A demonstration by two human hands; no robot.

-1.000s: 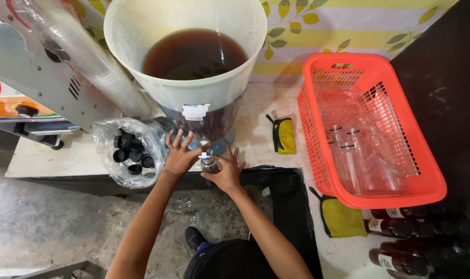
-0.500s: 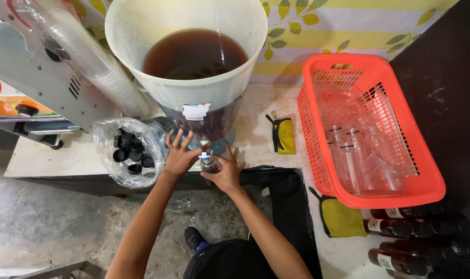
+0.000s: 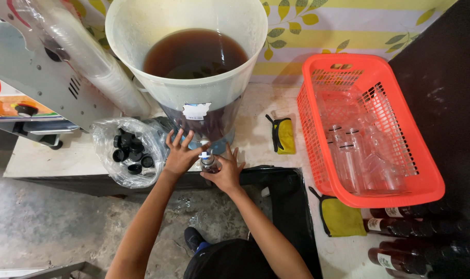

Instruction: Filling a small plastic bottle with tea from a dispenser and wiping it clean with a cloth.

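A large white bucket (image 3: 142,57) of dark brown liquid stands on the counter, with a tap at its base. My left hand (image 3: 179,154) rests at the tap (image 3: 204,153), fingers spread upward, thumb and forefinger on the white handle. My right hand (image 3: 225,173) grips a small clear bottle (image 3: 209,163) held upright under the spout. The bottle's lower part is hidden by my fingers.
A clear bag of black caps (image 3: 129,152) lies left of my hands. An orange basket (image 3: 426,181) of empty clear bottles sits at right. Filled dark bottles (image 3: 410,232) lie below it, beside a yellow cloth (image 3: 341,217). A second yellow cloth (image 3: 285,135) lies by the bucket.
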